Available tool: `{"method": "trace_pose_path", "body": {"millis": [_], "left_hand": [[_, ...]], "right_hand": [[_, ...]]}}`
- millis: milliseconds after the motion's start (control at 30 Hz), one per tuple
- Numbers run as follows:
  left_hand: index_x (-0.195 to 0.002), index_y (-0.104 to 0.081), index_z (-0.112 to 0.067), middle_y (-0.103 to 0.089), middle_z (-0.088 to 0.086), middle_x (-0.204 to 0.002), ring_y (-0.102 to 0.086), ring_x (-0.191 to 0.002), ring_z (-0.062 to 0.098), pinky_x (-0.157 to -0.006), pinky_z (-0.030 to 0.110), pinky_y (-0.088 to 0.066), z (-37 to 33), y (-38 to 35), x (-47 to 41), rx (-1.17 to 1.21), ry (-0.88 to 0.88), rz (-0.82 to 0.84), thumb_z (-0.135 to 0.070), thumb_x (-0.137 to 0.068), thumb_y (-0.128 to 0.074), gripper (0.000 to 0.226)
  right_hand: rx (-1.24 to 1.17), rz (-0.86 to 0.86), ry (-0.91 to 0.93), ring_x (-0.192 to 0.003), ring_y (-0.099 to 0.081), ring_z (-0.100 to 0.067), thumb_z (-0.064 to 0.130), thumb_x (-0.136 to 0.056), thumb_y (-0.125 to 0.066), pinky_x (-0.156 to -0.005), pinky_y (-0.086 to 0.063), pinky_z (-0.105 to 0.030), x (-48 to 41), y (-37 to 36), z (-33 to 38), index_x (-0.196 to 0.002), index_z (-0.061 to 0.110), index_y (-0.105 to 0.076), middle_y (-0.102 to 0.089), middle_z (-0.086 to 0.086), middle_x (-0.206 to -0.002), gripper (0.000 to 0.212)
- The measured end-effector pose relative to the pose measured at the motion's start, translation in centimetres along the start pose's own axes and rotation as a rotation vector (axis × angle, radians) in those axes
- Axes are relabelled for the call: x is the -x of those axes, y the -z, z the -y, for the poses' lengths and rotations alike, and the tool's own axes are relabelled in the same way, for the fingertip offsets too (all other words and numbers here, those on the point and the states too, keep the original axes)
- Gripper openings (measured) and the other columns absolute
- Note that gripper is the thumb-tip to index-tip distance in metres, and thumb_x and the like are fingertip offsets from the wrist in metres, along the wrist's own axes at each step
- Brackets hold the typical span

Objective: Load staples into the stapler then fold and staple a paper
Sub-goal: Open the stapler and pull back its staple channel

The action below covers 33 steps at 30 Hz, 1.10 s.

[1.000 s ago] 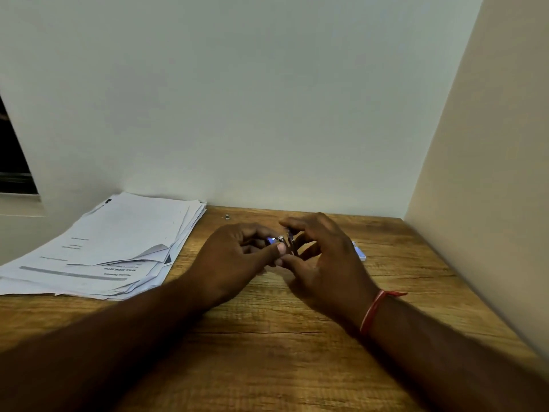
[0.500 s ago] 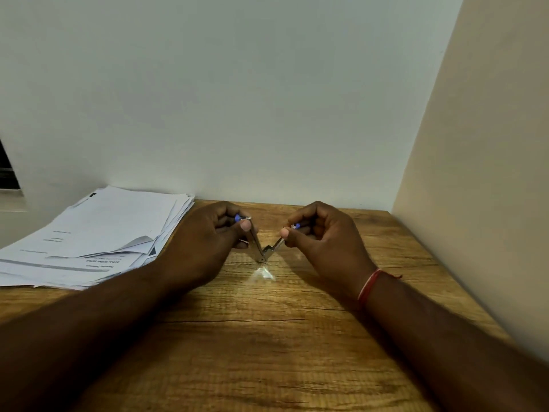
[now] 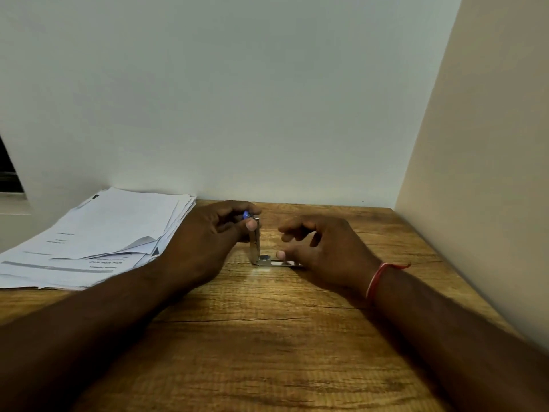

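Note:
A small metal stapler (image 3: 258, 253) with blue trim stands swung open in an L shape on the wooden table (image 3: 267, 337). Its upper arm points straight up, and my left hand (image 3: 208, 242) pinches the top of that arm between thumb and fingers. The base lies flat on the table, running right under my right hand (image 3: 323, 251). My right thumb presses on the base while the other fingers hover spread above it. A stack of printed papers (image 3: 98, 239) lies at the left, touching my left wrist. No loose staples are visible.
A white wall rises right behind the table's far edge, and a beige side wall (image 3: 475, 173) closes off the right. A dark window edge (image 3: 9, 173) shows at far left. Bare wood lies in front of my forearms.
The stapler went from being held closed between both hands, to a V held in the air, to an L standing on the table. My right fingers have spread apart over the base.

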<state>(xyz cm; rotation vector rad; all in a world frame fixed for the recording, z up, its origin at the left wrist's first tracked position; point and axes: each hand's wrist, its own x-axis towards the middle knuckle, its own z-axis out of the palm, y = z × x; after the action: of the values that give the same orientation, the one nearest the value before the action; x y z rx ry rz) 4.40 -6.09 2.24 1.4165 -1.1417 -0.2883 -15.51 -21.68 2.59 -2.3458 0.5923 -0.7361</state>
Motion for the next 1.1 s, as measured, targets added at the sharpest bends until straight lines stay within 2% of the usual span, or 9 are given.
{"method": "trace_pose_path", "body": {"millis": [67,167,233,300,500,600,767,933,1100], "left_hand": [[-0.125,-0.084,-0.029,-0.087,-0.011,-0.111,-0.082,-0.107,0.005,-0.093,0.011,-0.057,-0.3,-0.1,0.3,-0.098,-0.046,0.038,-0.021,-0.099,-0.082,0.027],[-0.129,-0.083,-0.032,-0.085,-0.017,-0.115,-0.077,-0.112,-0.002,-0.091,0.006,-0.052,-0.7,0.0,0.6,-0.184,-0.107,0.061,-0.026,-0.096,-0.084,0.033],[-0.130,-0.083,-0.036,-0.085,-0.018,-0.114,-0.077,-0.112,0.000,-0.092,0.011,-0.055,-0.8,0.0,0.6,-0.211,-0.128,0.069,-0.030,-0.095,-0.085,0.035],[-0.130,-0.082,-0.040,-0.085,-0.016,-0.114,-0.077,-0.114,0.006,-0.098,0.023,-0.060,-0.7,0.1,0.6,-0.201,-0.123,0.078,-0.031,-0.094,-0.086,0.037],[-0.129,-0.082,-0.041,-0.084,-0.013,-0.112,-0.076,-0.113,0.011,-0.102,0.041,-0.063,-1.3,-0.3,0.9,-0.160,-0.126,0.139,-0.042,-0.089,-0.084,0.040],[-0.128,-0.083,-0.042,-0.085,-0.009,-0.113,-0.077,-0.114,0.016,-0.103,0.047,-0.062,-1.3,-0.5,1.0,-0.139,-0.140,0.138,-0.037,-0.092,-0.085,0.036],[-0.119,-0.087,-0.037,-0.086,-0.015,-0.109,-0.080,-0.109,0.009,-0.097,0.030,-0.063,-1.6,-1.0,1.2,-0.125,-0.143,0.102,-0.032,-0.093,-0.087,0.026],[-0.103,-0.087,-0.031,-0.086,-0.013,-0.096,-0.082,-0.094,0.007,-0.078,0.010,-0.056,-1.8,-1.5,1.1,-0.121,-0.077,0.025,-0.035,-0.089,-0.090,0.015],[-0.094,-0.084,-0.035,-0.084,-0.016,-0.092,-0.081,-0.090,0.006,-0.074,0.010,-0.056,-1.9,-2.1,1.3,-0.120,-0.029,-0.027,-0.035,-0.088,-0.092,0.010]], "right_hand": [[-0.098,-0.040,0.051,-0.100,-0.072,-0.002,0.040,-0.087,-0.090,-0.081,-0.061,-0.028,0.4,-0.4,0.7,-0.120,0.039,-0.081,-0.079,0.018,-0.107,0.034],[-0.272,-0.024,0.110,-0.101,-0.077,-0.013,0.030,-0.095,-0.085,-0.088,-0.063,-0.046,0.6,-1.2,1.5,-0.115,0.031,-0.085,-0.083,0.009,-0.107,0.020],[-0.330,-0.034,0.124,-0.104,-0.078,-0.016,0.030,-0.098,-0.083,-0.093,-0.062,-0.050,0.6,-1.4,1.8,-0.111,0.028,-0.086,-0.084,0.007,-0.106,0.014],[-0.326,-0.058,0.131,-0.104,-0.078,-0.016,0.031,-0.097,-0.083,-0.093,-0.062,-0.051,0.7,-1.3,1.8,-0.110,0.029,-0.086,-0.084,0.006,-0.107,0.014],[-0.340,-0.066,0.132,-0.101,-0.077,-0.008,0.027,-0.096,-0.084,-0.090,-0.063,-0.039,0.8,-1.3,1.9,-0.106,0.023,-0.086,-0.084,0.011,-0.105,0.012],[-0.287,-0.089,0.122,-0.097,-0.076,-0.008,0.030,-0.096,-0.084,-0.084,-0.062,-0.036,0.6,-1.4,1.8,-0.102,0.026,-0.085,-0.083,0.011,-0.101,0.007],[-0.277,-0.151,0.118,-0.091,-0.074,-0.007,0.032,-0.093,-0.084,-0.073,-0.058,-0.023,0.5,-2.0,2.0,-0.096,0.026,-0.083,-0.082,0.011,-0.096,0.007],[-0.292,-0.172,0.091,-0.094,-0.073,-0.011,0.036,-0.094,-0.083,-0.079,-0.059,-0.035,0.4,-2.5,1.8,-0.096,0.027,-0.081,-0.080,0.009,-0.096,0.009],[-0.300,-0.191,0.091,-0.096,-0.073,-0.016,0.039,-0.097,-0.081,-0.083,-0.061,-0.049,0.4,-3.1,1.8,-0.096,0.028,-0.079,-0.079,0.005,-0.097,0.011]]}}
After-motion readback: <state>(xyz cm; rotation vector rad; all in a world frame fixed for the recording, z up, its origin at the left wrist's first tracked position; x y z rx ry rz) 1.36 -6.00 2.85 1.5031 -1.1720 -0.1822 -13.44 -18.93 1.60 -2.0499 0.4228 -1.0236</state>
